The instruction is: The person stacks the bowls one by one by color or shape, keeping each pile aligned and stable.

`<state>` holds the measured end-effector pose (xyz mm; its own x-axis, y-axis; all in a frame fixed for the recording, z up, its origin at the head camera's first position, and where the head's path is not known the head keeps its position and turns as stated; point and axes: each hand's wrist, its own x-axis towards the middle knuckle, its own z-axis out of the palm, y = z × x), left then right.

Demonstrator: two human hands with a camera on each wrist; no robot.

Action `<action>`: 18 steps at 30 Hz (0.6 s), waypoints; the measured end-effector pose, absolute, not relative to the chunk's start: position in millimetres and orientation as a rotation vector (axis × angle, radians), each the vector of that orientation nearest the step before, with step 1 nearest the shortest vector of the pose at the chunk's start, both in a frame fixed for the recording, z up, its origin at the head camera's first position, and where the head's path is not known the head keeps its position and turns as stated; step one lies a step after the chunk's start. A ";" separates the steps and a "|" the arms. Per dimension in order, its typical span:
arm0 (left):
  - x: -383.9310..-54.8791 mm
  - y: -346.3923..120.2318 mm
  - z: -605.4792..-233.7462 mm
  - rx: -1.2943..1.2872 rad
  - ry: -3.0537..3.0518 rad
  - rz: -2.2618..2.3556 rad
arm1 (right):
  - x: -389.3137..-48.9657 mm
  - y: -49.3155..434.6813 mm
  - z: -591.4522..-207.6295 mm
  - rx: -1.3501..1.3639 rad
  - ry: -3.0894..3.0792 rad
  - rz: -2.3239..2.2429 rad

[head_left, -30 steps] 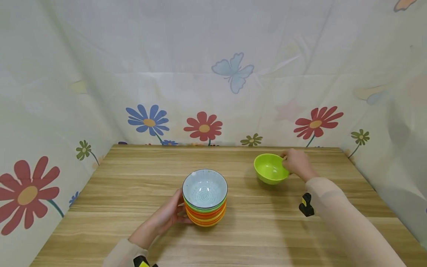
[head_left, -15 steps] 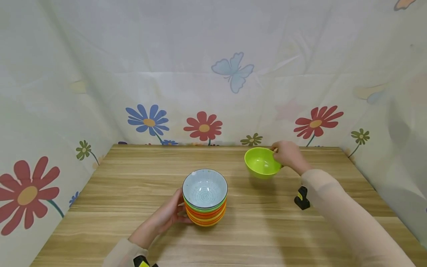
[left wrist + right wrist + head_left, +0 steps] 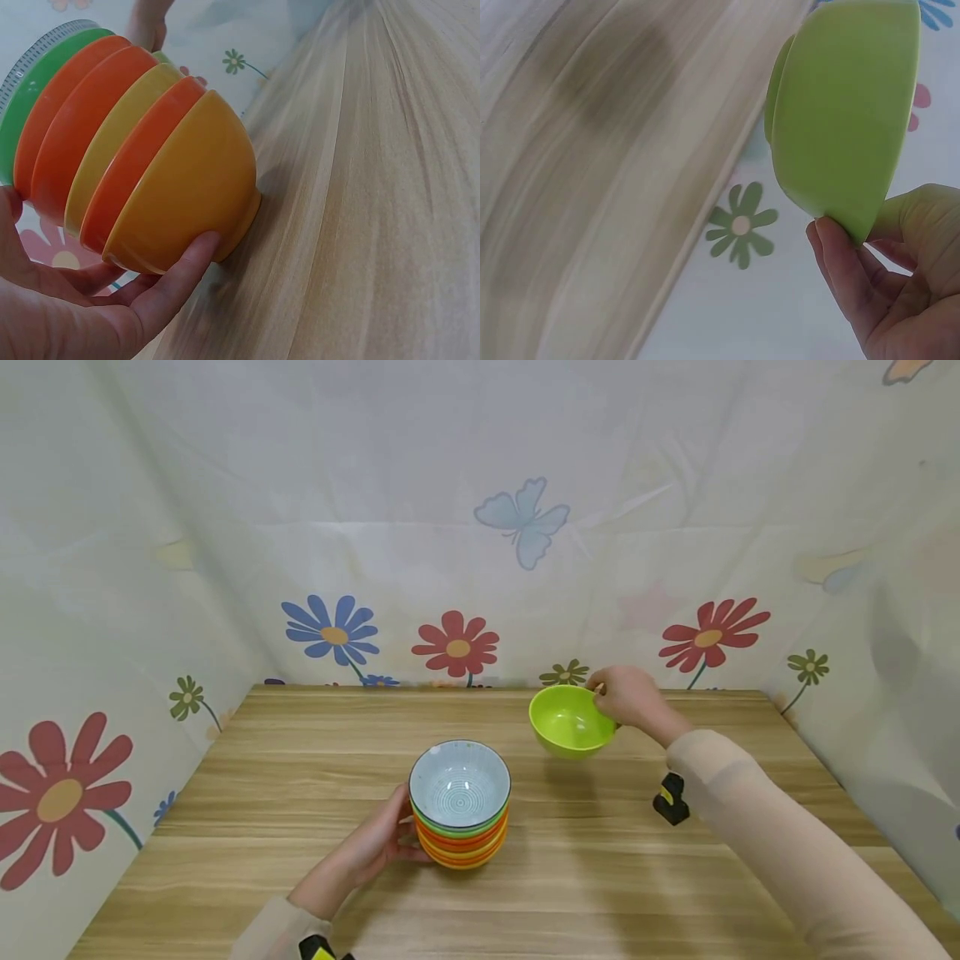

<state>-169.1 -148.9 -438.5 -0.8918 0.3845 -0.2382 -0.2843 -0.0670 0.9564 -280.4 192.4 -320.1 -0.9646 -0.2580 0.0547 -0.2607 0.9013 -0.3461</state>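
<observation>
A stack of several bowls [image 3: 461,797] stands on the table, with a pale blue-grey, dark-rimmed bowl on top. Beneath it show green, red-orange and yellow bowls, down to an orange-yellow bowl [image 3: 191,180] at the bottom. My left hand [image 3: 378,839] holds the stack from its left side, fingers curved along the bowls; one fingertip rests low on the bottom bowl. Up and to the right, my right hand [image 3: 633,697] pinches the rim of a lime-green bowl [image 3: 572,722] on its right side. In the right wrist view, that bowl is raised off the table.
The wood-grain table [image 3: 315,735] ends at the back against a white curtain [image 3: 360,485] printed with flowers and a butterfly. The curtain also encloses the left and right sides. A black device with a yellow mark [image 3: 671,799] sits at my right wrist.
My right hand has carried the lime-green bowl leftward and farther back, raising it. The left hand and the stack have stayed in place.
</observation>
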 end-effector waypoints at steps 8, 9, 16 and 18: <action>-168.0 -149.5 -438.4 0.122 1.774 2.012 | -278.1 176.5 -304.0 0.503 -3.016 0.475; -167.9 -149.4 -438.2 0.121 1.774 2.012 | -277.7 174.5 -302.1 0.514 -3.009 0.465; -167.8 -148.9 -438.3 0.121 1.770 2.014 | -273.4 161.4 -289.3 0.557 -3.003 0.480; -167.8 -148.8 -438.1 0.123 1.768 2.015 | -272.0 157.7 -286.3 0.565 -3.004 0.505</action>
<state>-167.8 -148.8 -438.1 -0.8929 0.3892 -0.2263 -0.2751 -0.0737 0.9586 -272.0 157.7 -286.3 -0.9326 -0.3463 0.1018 -0.3605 0.8803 -0.3083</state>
